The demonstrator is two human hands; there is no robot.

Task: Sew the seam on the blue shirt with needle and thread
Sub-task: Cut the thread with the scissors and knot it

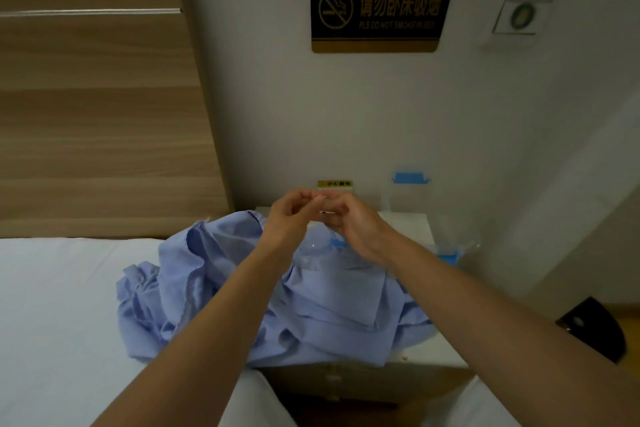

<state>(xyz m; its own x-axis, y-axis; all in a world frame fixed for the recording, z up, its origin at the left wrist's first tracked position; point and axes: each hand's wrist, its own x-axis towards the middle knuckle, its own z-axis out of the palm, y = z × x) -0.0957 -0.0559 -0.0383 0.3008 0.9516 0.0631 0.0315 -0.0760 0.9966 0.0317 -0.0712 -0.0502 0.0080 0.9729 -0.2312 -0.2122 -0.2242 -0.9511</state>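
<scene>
Just above the nightstand, the two hands meet fingertip to fingertip. The left hand (291, 215) has thumb and forefinger pressed together on one end of a thin bright sliver that looks like the needle (323, 198). The right hand (349, 222) has its fingers curled in close, with its tips at the sliver's other end. Whether they pinch anything is too small and blurred to tell. Both forearms reach in from the bottom edge of the view and converge at the hands.

Directly beneath the hands and apart from them lies the blue shirt (311, 298). It is crumpled in a heap that covers the left half of the nightstand (433, 350) and spills over its left edge onto the white sheet of the bed (59, 305). A small bright blue item (337, 243) lies on the shirt's upper folds, just under the right hand. Near the back right corner of the nightstand sits crinkled clear plastic (457, 239) with a blue piece (448, 257) at its near side.

Behind the nightstand, the wall bears a small yellow label (335, 183), a strip of blue tape (410, 178), a dark no-smoking sign (381, 12) and a clear holder (521, 15). A wooden headboard (104, 114) rises behind the bed on the left. A black object (595, 329) lies low on the right.
</scene>
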